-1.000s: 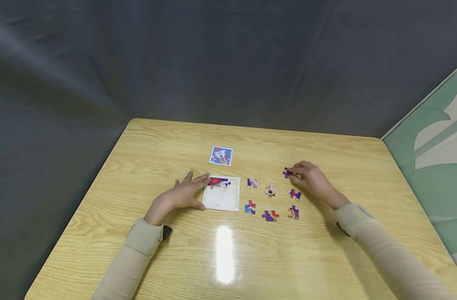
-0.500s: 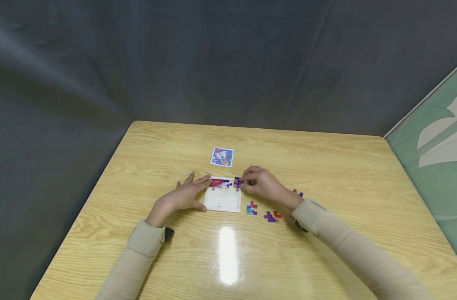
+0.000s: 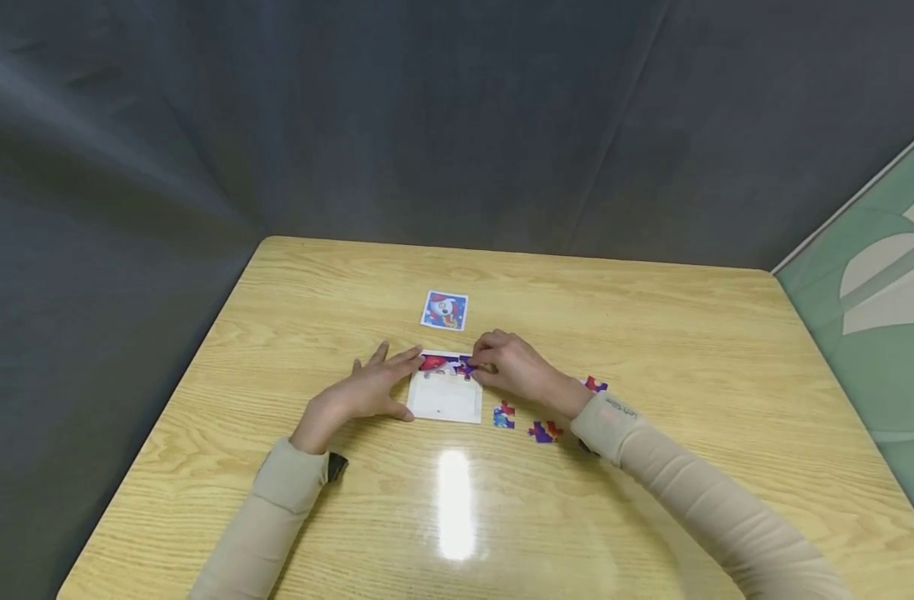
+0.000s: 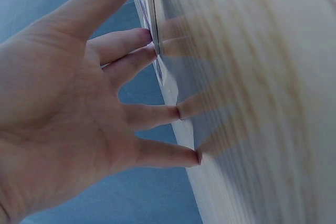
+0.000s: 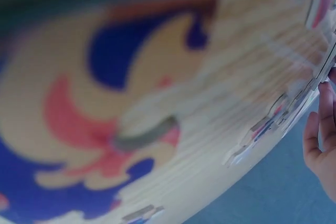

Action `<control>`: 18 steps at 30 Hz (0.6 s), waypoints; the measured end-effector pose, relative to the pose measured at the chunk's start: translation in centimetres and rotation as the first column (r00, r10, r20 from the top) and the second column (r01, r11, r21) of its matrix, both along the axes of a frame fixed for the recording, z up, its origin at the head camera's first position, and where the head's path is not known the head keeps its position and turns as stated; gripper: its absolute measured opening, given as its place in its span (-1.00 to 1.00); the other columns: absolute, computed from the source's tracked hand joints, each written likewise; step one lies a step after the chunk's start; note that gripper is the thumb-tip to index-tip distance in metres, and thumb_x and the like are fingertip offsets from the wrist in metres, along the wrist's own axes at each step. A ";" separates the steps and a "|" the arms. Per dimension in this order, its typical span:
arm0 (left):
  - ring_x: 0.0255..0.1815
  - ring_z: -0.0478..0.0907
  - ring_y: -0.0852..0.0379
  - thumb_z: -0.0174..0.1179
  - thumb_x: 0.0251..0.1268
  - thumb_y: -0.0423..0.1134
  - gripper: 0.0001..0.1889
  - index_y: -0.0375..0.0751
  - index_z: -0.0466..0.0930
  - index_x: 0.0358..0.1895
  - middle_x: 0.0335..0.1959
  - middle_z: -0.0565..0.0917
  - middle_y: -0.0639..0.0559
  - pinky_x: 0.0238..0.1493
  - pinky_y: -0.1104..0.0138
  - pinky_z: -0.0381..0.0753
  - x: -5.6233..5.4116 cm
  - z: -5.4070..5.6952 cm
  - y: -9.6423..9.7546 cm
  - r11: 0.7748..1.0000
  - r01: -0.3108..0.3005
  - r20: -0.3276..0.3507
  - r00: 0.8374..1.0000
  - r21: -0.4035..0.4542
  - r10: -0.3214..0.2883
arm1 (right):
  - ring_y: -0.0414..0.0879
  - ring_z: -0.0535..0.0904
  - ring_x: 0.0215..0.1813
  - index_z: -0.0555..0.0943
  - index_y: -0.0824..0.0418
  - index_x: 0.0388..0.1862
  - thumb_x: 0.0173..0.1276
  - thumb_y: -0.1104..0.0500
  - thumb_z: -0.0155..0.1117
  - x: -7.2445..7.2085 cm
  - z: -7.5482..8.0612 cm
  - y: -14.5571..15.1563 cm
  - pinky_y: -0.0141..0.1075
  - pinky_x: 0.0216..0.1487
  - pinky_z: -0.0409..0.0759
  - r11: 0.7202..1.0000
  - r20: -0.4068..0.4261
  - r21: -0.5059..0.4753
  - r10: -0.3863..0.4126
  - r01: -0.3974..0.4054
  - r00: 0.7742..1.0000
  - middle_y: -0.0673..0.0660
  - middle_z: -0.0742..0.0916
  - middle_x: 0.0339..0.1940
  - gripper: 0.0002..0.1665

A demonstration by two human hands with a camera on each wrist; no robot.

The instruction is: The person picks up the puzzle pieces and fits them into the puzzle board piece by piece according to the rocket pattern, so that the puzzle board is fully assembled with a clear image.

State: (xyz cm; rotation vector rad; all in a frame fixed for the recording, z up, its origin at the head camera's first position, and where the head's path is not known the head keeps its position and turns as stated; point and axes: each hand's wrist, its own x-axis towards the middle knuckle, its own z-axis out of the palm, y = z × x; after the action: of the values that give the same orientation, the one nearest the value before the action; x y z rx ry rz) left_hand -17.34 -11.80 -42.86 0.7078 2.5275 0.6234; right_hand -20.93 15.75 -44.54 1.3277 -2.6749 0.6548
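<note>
A purple puzzle piece (image 3: 466, 371) was at the white tray (image 3: 445, 404), between one and two o'clock from its middle. The right hand (image 3: 512, 367), at three o'clock, pinched it. At nine o'clock, the left hand (image 3: 367, 388) was spread wide and touched the tray. A red and blue piece (image 3: 504, 417) lay near four o'clock, a picture card (image 3: 445, 311) at twelve.

Left hand (image 3: 367, 390) had its fingers (image 4: 152, 116) spread toward roughly 2 o'clock, left forearm (image 3: 257, 517) back at 7. Right hand (image 3: 516, 368) was pinching, aimed about 9:30, right forearm (image 3: 696, 479) angled off toward 4.
</note>
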 end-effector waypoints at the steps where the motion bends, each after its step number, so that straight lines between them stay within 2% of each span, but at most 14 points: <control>1: 0.49 -0.39 -0.38 0.38 0.08 -0.03 -0.03 -0.13 0.02 0.52 0.57 -0.09 0.04 0.20 -0.49 -0.32 0.0 0.0 0.0 1.000 -0.001 0.002 1.000 0.002 0.001 | -0.09 0.55 -0.13 0.76 0.24 -0.22 0.22 0.21 0.42 0.0 0.1 -0.1 -0.27 -0.09 0.60 1.000 -0.004 0.009 0.003 -0.003 1.000 0.12 0.69 -0.16 -0.83; 9: 0.50 -0.40 -0.36 0.37 0.10 -0.03 -0.04 -0.12 0.02 0.53 0.57 -0.10 0.06 0.20 -0.49 -0.30 -0.1 0.1 0.0 1.000 -0.003 0.000 1.000 0.001 0.003 | -0.09 0.53 -0.15 0.77 0.22 -0.23 0.21 0.20 0.43 -0.5 0.7 -0.3 -0.24 -0.11 0.58 0.999 0.000 0.043 0.012 -0.012 1.000 0.09 0.69 -0.17 -0.84; 18: 0.50 -0.39 -0.38 0.37 0.10 -0.04 -0.05 -0.13 0.03 0.52 0.57 -0.08 0.06 0.20 -0.49 -0.29 -0.1 0.1 0.2 1.000 -0.003 0.003 1.000 -0.001 0.003 | -0.12 0.54 -0.15 0.76 0.21 -0.22 0.23 0.20 0.41 -0.5 0.3 0.1 -0.27 -0.12 0.58 0.999 0.027 0.024 0.025 -0.025 0.999 0.08 0.68 -0.14 -0.84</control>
State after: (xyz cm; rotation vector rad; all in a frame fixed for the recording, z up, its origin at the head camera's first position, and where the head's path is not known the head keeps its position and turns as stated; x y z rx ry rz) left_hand -17.42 -11.63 -42.79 0.7020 2.5263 0.6237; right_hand -21.44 15.81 -44.25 1.3703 -2.6998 0.6488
